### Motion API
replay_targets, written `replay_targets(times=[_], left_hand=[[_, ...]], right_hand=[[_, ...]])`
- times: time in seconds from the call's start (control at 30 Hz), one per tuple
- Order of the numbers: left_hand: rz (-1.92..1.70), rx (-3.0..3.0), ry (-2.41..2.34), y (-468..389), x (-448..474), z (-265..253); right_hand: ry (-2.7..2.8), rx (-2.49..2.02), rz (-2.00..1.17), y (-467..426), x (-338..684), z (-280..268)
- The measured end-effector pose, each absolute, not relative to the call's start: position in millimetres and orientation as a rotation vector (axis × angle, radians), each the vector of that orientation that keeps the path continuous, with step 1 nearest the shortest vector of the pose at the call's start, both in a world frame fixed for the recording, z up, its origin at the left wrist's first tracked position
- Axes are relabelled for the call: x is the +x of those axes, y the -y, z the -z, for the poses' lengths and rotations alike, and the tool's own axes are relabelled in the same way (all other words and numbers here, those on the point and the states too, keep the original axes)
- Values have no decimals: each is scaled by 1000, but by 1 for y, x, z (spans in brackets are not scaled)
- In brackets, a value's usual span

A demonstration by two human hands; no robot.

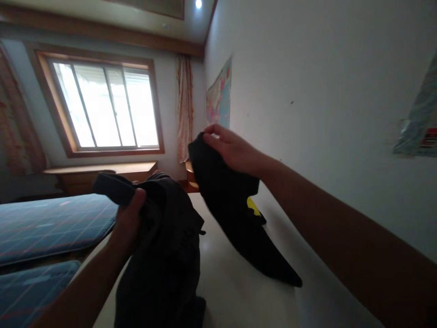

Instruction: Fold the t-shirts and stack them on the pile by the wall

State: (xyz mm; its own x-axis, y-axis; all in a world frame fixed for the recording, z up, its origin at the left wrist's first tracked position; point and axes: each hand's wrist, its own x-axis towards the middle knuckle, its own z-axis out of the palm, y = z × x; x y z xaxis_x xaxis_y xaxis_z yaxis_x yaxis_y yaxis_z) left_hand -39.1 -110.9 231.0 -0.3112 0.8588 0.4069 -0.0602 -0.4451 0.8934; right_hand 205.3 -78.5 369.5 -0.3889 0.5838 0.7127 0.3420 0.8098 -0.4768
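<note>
My left hand (131,216) is closed on a dark grey garment (164,255), with the thumb over a stiff folded band at its upper edge. The rest of that garment hangs in loose folds above the white tabletop (221,278). Raised higher, my right hand (232,148) pinches the upper edge of a black garment (228,209) between thumb and fingers. This black cloth slants down to the right and narrows to a point over the tabletop. What kind of garment each one is, I cannot tell. A yellow item (253,206) shows partly behind the black cloth.
Two blue checked mattresses (51,223) lie to the left. Beyond the table stand a wooden desk (136,169) and a window (105,105) with curtains. The white wall (324,91) runs close along the right, with a map (220,98) on it.
</note>
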Motion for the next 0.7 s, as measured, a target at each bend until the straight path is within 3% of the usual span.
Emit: replay_targets(times=[0.17,0.27,0.37,0.43,0.7], left_hand=[[-1647,1567,-1202,105,-3,-213],[-1664,1554,-1317,92,-14,-178],[-1713,1705,-1380,79,-36,-132],[-1489,1887,-1306,73,-47,-100],[-1275,1709,-1470,71,-61,-12]], right_hand=[[2424,-448,-737,74,165,-326],[2423,-607,-887,41,178,-296],[2281,-1164,-645,-3,209,-257],[2175,-1545,-404,-30,233,-225],[1719,-2162,-116,-88,291,-108]])
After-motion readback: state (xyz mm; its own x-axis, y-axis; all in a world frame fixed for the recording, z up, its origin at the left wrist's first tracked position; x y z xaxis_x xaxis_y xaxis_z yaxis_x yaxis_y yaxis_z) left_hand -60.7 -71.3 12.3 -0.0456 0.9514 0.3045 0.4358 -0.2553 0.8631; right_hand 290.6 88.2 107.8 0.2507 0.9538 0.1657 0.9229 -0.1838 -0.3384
